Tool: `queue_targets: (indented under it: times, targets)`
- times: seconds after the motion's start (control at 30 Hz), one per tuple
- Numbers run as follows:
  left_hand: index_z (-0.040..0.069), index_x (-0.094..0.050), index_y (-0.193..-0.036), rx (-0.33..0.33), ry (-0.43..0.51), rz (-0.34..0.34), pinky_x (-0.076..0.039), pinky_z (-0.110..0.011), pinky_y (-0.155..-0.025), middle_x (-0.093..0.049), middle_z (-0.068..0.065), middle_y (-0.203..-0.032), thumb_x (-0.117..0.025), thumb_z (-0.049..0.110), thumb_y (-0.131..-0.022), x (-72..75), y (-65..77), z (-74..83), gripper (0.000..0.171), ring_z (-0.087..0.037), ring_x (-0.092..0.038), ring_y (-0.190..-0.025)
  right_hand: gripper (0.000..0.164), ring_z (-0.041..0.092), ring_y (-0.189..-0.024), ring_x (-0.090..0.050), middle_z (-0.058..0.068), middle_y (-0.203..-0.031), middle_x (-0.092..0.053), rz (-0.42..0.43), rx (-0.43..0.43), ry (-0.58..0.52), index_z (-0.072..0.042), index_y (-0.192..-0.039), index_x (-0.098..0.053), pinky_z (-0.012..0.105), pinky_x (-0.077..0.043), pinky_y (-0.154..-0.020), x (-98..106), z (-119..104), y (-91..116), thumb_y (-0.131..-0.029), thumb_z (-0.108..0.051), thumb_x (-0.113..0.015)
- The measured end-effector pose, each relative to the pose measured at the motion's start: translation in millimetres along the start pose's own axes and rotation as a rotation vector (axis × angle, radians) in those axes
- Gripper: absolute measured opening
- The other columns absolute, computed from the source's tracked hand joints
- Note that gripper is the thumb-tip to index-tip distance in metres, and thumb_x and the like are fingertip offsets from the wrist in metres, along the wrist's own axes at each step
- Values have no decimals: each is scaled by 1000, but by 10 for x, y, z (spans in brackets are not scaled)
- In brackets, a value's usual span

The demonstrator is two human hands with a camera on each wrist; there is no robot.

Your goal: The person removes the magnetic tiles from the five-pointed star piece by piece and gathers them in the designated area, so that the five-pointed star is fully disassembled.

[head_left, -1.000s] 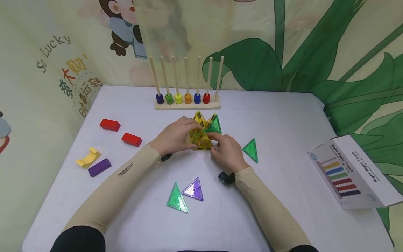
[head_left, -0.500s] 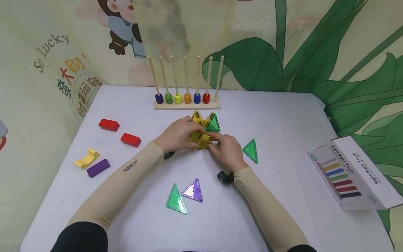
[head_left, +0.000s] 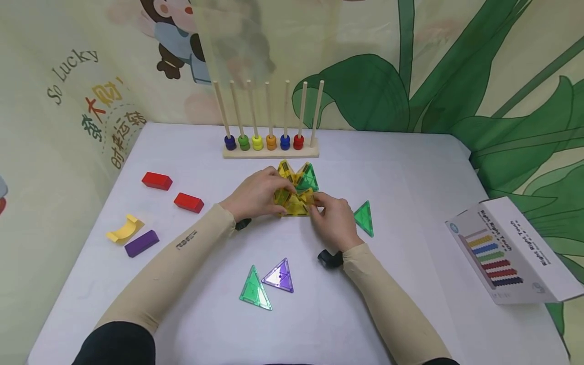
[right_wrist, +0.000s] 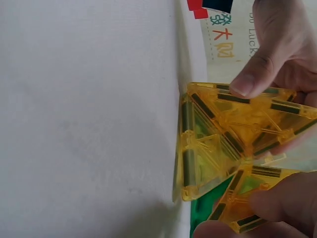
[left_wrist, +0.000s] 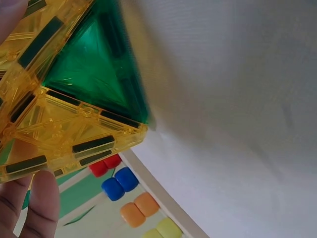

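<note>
Near the table's middle stands a cluster of translucent yellow triangular magnetic tiles (head_left: 296, 207). A green triangular tile (head_left: 308, 177) is attached at its far right side, and shows large in the left wrist view. My left hand (head_left: 257, 192) grips the cluster's left side, its thumb (right_wrist: 245, 84) lying on a yellow tile in the right wrist view. With thumb and fingers my right hand (head_left: 335, 220) pinches one yellow triangular tile (right_wrist: 237, 198), tilted at the cluster's right side. Part of the cluster is hidden behind my left fingers.
A bead-peg abacus (head_left: 271, 153) stands just behind the cluster. A green tile (head_left: 364, 219) lies to the right; another green tile (head_left: 255, 289) and a purple tile (head_left: 280, 276) lie nearer. Several blocks, including a red one (head_left: 189, 202), are at left. A box (head_left: 506, 253) stands right.
My right hand has shifted slightly to the right, and the yellow tile in its fingers now leans outward from the cluster. My left hand keeps its hold almost unmoved.
</note>
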State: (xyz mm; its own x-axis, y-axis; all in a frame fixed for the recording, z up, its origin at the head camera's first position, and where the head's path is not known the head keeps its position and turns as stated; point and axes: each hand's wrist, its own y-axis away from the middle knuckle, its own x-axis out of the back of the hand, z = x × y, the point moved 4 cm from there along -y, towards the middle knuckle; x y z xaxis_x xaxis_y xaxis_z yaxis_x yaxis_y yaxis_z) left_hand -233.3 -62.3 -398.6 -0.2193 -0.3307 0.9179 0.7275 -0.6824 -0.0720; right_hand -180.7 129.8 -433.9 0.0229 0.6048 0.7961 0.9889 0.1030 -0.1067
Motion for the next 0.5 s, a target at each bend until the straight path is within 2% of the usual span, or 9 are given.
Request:
queue_targets:
  times: [0.1, 0.17, 0.4, 0.5]
  targets:
    - [19, -75, -120, 1, 4, 2, -55, -40, -95, -74, -1, -116, -92, 30, -79, -7, 10, -6, 46, -22, -58, -108, 21, 15, -67, -62, 8, -106, -81, -29, -26, -53, -12, -117, -75, 30, -47, -62, 29, 71, 64, -98, -19, -68]
    - [20, -75, -120, 0, 1, 1, -55, -40, -95, -74, -1, -117, -92, 31, -79, -13, 11, -11, 46, -22, -57, -108, 24, 13, -65, -58, 7, -103, -80, -80, -45, -82, -10, -119, -74, 28, -45, -60, 53, 104, 131, -98, -20, -70]
    - [19, -75, -121, -16, -6, 2, -54, -38, -91, -76, 0, -118, -93, 32, -78, -8, 8, -11, 48, -21, -57, -104, 16, 12, -70, -55, -2, -85, -69, -415, -32, -59, -13, -107, -76, 26, -45, -64, 95, 193, 421, -94, -21, -76]
    - [19, -75, -121, -28, -10, 7, -53, -37, -90, -77, 0, -119, -93, 32, -78, -2, 11, -7, 49, -21, -57, -103, 17, 12, -71, -53, -4, -82, -66, -477, -24, -23, -13, -106, -75, 25, -45, -65, 135, 223, 524, -91, -19, -79]
